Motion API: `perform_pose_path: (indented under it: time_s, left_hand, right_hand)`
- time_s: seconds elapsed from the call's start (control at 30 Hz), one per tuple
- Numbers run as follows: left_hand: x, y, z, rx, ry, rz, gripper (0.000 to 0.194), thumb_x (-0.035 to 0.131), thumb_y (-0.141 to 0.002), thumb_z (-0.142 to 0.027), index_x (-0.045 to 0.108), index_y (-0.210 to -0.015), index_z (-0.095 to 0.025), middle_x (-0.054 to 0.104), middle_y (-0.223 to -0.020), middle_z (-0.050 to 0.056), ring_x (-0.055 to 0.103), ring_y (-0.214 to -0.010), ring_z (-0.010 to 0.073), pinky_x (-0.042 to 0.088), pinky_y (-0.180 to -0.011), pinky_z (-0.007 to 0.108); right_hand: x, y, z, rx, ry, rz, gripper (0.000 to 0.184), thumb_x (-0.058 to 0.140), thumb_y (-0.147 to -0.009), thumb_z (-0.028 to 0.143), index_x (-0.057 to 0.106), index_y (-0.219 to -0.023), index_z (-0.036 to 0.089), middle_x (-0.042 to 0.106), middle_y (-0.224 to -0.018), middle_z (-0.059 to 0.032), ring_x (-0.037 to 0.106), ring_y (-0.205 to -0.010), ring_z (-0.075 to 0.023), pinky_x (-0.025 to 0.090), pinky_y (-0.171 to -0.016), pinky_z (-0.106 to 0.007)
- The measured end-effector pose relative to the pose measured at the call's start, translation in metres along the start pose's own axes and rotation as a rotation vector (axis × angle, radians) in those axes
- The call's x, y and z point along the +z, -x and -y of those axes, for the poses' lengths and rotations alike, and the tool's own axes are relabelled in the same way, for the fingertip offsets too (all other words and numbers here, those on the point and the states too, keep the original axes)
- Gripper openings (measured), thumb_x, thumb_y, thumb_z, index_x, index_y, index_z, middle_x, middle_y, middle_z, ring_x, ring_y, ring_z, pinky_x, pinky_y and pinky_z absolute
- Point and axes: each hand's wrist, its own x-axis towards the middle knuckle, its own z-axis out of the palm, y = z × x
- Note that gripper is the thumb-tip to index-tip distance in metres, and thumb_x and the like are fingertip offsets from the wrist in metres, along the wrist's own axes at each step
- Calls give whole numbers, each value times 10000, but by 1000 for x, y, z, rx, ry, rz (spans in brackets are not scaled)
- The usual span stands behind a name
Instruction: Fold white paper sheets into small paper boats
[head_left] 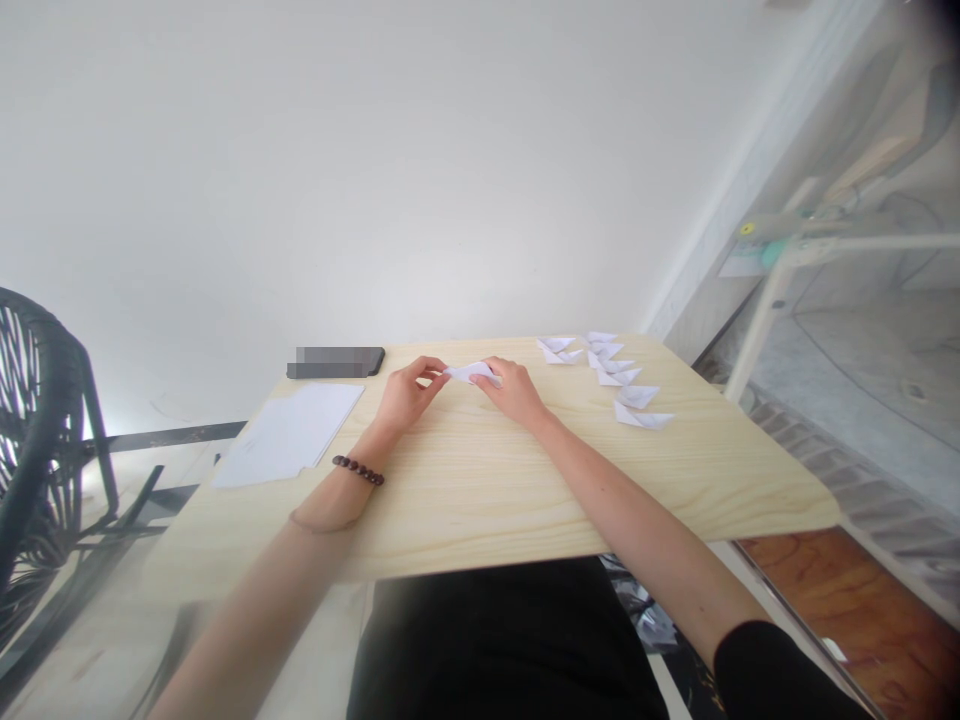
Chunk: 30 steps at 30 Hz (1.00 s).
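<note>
A small piece of folded white paper (pixel 471 373) is held just above the table between my two hands. My left hand (pixel 409 390) pinches its left end with thumb and fingertips. Around its right end, the fingers of my right hand (pixel 511 388) are closed, and the thumb presses on the near side. Part of the paper is hidden behind the right fingers. Several folded paper boats (pixel 616 372) stand to the right of my right hand. Left of my left hand lies a stack of white paper sheets (pixel 289 430).
The pale wooden table (pixel 480 500) stands against a white wall (pixel 465 180). A dark phone-like slab (pixel 337 362), partly blurred out, lies at the back left. To the left is a dark woven chair (pixel 45 430); a white metal frame (pixel 761 325) stands at the right.
</note>
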Motion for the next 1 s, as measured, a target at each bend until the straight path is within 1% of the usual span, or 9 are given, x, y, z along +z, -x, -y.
perform_pose_path:
  time_s: [0.3,0.67,0.9,1.0]
  left_hand:
    - [-1,1,-3,-1,-45,-5,244,515,-762,-389,595,-890,-197,649,-869,24,606,-723,141,488,-608,239]
    - [-2,0,-1,30,-25,56,291,547,-732,-405,597,-908,-178,625,-967,63,577,-850,176,491,-626,254]
    - [-3,0,-2,34,-11,70,255,536,-743,-390,605,-867,-178,621,-983,64,569,-880,179,484,-638,257]
    - [-3,0,-4,42,6,116,242,544,-738,-384,610,-844,-177,615,-1018,63,570,-889,179,481,-668,265]
  right_hand:
    - [0,0,0,-11,-1,5,177,482,-789,319,575,-848,180,590,-727,-6,500,-668,-121,330,-611,-221]
    - [2,0,-1,-107,67,-10,165,488,-799,311,584,-855,190,611,-766,-25,519,-722,-145,357,-701,-256]
    - [0,0,2,-165,88,-15,166,481,-809,305,591,-872,199,615,-792,-32,520,-764,-150,357,-763,-267]
    - [0,1,2,-174,91,-8,171,475,-813,302,593,-887,203,618,-800,-33,522,-783,-153,355,-778,-273]
